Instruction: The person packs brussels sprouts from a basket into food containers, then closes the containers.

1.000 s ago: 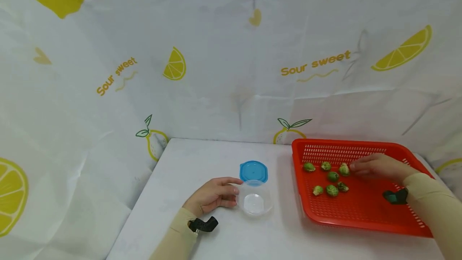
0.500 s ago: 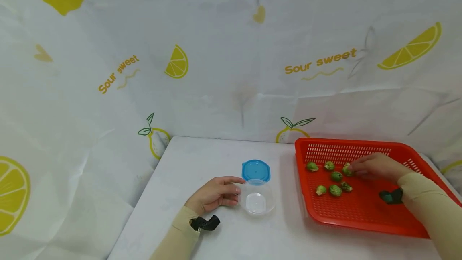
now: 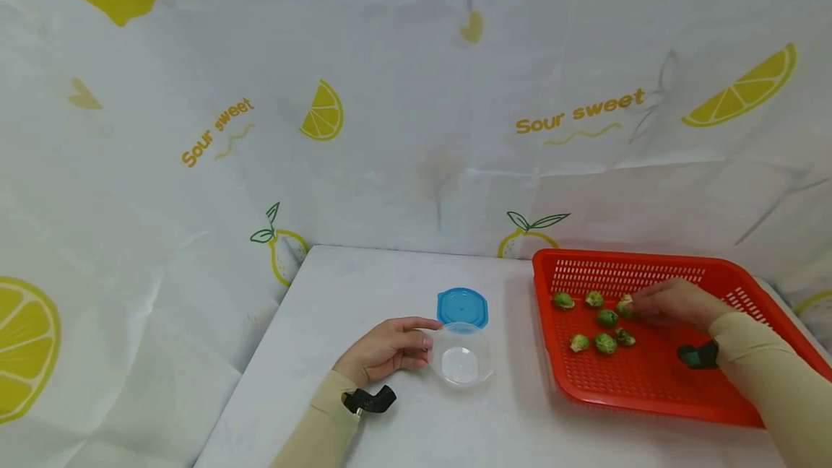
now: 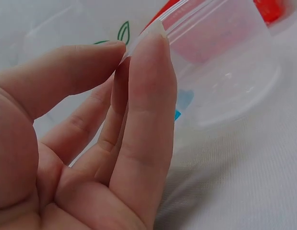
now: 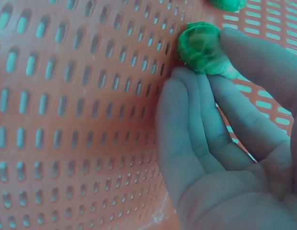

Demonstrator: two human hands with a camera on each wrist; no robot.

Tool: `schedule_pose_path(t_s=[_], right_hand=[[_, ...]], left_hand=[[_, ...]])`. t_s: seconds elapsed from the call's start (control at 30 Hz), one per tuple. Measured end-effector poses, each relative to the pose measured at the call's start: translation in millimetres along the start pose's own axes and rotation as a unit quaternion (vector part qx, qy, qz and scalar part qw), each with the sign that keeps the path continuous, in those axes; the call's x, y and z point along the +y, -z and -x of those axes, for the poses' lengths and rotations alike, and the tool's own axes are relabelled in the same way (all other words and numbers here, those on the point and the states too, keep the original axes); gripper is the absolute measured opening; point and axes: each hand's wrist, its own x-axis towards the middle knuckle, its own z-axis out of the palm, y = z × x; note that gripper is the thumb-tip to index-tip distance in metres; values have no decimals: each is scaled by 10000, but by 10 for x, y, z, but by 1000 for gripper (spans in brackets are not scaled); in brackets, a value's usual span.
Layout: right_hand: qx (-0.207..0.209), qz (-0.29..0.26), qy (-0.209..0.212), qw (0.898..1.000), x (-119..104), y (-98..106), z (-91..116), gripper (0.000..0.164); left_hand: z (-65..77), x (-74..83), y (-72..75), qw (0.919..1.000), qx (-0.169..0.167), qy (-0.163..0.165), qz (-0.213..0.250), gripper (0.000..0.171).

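Note:
My left hand (image 3: 390, 349) pinches the near-left rim of a clear plastic bowl (image 3: 463, 363) standing on the white table. Close up in the left wrist view, the thumb and fingers meet at the rim of the bowl (image 4: 230, 72). Inside a red slotted basket (image 3: 650, 378) on the right, my right hand (image 3: 679, 302) has a Brussels sprout (image 3: 625, 308) at its fingertips. The right wrist view shows that green sprout (image 5: 201, 48) pinched between thumb and fingers, near the basket's slotted surface. Part of it is covered by the thumb.
Several other Brussels sprouts (image 3: 605, 343) lie in the basket's left half. A blue lid (image 3: 462, 305) lies flat just behind the bowl. Behind the table (image 3: 364, 287) hangs a white lemon-print cloth (image 3: 390, 92).
My right hand has moved slightly left onto the sprout and now pinches it. The left hand stays at the bowl's rim. The head view has shifted a little.

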Motion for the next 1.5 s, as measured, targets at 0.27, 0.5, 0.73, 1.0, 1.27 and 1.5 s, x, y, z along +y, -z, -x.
schedule_pose_path(t_s=[0.27, 0.5, 0.73, 1.0, 1.27, 1.5], right_hand=[[-34, 222, 17, 9997, 54, 50, 41, 47], [-170, 155, -115, 9997, -151, 117, 268, 60], [-4, 85, 46, 10000, -499, -1, 550, 67], [497, 57, 548, 9972, -1025, -508, 840, 62], [567, -558, 691, 9944, -1542, -1070, 825, 62], [627, -967, 1023, 9880, -1927, -1624, 689, 47]], left_hand=[[-43, -11, -19, 10000, 13, -12, 78, 48], [-31, -39, 16, 9999, 99, -10, 92, 49], [-17, -63, 70, 9999, 123, -29, 115, 49], [-37, -64, 27, 9998, 74, -19, 191, 49], [-29, -34, 17, 9999, 61, -35, 143, 48], [-21, -32, 34, 9997, -21, -41, 222, 49]])
